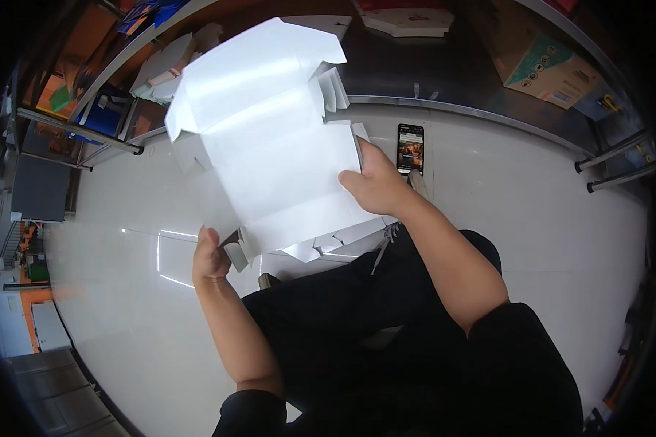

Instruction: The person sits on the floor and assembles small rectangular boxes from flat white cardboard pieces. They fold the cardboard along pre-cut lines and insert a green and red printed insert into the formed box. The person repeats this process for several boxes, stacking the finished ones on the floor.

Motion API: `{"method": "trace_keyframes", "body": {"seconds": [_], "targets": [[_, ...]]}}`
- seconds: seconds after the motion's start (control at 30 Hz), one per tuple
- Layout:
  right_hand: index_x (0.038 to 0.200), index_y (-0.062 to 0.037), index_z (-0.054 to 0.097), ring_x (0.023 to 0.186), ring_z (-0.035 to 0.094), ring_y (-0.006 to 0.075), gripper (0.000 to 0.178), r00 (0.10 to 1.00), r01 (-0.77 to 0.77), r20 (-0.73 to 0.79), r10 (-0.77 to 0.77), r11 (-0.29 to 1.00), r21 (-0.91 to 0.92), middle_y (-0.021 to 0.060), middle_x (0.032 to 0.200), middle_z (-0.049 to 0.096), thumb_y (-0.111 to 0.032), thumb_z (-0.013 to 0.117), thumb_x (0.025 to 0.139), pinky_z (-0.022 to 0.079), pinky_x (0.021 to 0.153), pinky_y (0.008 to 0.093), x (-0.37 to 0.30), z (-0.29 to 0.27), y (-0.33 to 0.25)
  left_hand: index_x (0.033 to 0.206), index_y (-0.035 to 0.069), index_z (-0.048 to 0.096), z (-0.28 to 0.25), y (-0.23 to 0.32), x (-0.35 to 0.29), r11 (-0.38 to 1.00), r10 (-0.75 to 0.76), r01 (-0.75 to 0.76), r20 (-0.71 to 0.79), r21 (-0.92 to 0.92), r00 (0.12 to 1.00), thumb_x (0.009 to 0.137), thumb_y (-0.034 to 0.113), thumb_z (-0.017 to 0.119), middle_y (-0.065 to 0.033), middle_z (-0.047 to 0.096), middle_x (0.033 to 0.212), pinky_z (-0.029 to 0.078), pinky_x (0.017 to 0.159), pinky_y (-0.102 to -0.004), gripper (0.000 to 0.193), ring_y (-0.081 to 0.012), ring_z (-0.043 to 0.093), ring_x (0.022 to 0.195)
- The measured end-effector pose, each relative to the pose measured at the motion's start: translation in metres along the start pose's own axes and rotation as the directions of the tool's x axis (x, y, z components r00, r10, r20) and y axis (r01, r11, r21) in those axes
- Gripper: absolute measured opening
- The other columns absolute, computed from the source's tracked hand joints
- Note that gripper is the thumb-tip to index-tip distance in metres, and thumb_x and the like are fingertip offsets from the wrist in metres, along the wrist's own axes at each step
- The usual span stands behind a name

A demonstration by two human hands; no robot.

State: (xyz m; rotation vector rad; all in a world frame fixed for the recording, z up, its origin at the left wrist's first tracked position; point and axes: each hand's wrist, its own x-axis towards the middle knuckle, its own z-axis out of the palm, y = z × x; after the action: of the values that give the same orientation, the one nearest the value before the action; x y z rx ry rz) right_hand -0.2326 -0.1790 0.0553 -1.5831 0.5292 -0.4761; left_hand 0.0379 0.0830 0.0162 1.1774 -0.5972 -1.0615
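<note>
A white cardboard box (284,167), partly unfolded with its lid panel and side flaps spread, is held tilted in front of me. My right hand (375,178) grips its right edge, thumb on the inner face and fingers behind the side wall. At the lower left corner, my left hand (211,255) closes around a small folded flap (237,251); its fingers are partly hidden there. Beneath the box, near my legs, more white cardboard with cut edges (335,240) pokes out.
A phone (411,149) with a lit screen lies on the glossy white floor (525,218), right of the box. Ahead is a dark metal shelf (430,80) bearing a brown carton (554,69) and a red-and-white flat box (408,22). Metal legs (612,160) stand at both sides.
</note>
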Motion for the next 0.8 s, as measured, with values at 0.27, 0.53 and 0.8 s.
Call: {"method": "trace_keyframes", "body": {"seconds": [0.27, 0.53, 0.8], "targets": [[0.15, 0.0018, 0.04, 0.129, 0.055, 0.0425, 0.058, 0.962, 0.199, -0.116, -0.249, 0.922, -0.333, 0.0304, 0.139, 0.055, 0.001, 0.046, 0.092, 0.043, 0.11, 0.0464, -0.004, 0.02, 0.021, 0.145, -0.005, 0.045, 0.096, 0.006, 0.006, 0.935, 0.134, -0.003, -0.345, 0.355, 0.929, 0.087, 0.022, 0.08, -0.0152, 0.06, 0.132, 0.045, 0.106, -0.0405, 0.073, -0.03, 0.057, 0.123], [0.148, -0.0005, 0.046, 0.121, 0.059, 0.0424, 0.054, 0.967, 0.118, -0.138, -0.213, 0.859, -0.499, 0.0262, 0.131, 0.061, -0.015, 0.059, 0.098, 0.045, 0.106, 0.0491, 0.002, 0.008, 0.011, 0.134, -0.004, 0.055, 0.122, -0.001, 0.017, 0.956, 0.254, -0.108, -0.588, 0.272, 0.768, 0.092, 0.01, 0.074, -0.0148, 0.063, 0.125, 0.051, 0.095, -0.0397, 0.048, -0.0265, 0.062, 0.113], [0.138, 0.0032, 0.058, 0.11, 0.067, 0.0327, 0.08, 0.959, 0.077, -0.229, -0.166, 0.932, -0.355, 0.0196, 0.112, 0.071, -0.041, 0.087, 0.079, 0.05, 0.1, 0.0415, 0.009, -0.003, 0.023, 0.128, -0.009, 0.057, 0.103, 0.023, 0.016, 0.969, 0.221, -0.223, -0.773, 0.106, 0.595, 0.096, 0.009, 0.069, -0.0168, 0.065, 0.118, 0.058, 0.084, -0.042, 0.039, -0.0288, 0.067, 0.103]]}}
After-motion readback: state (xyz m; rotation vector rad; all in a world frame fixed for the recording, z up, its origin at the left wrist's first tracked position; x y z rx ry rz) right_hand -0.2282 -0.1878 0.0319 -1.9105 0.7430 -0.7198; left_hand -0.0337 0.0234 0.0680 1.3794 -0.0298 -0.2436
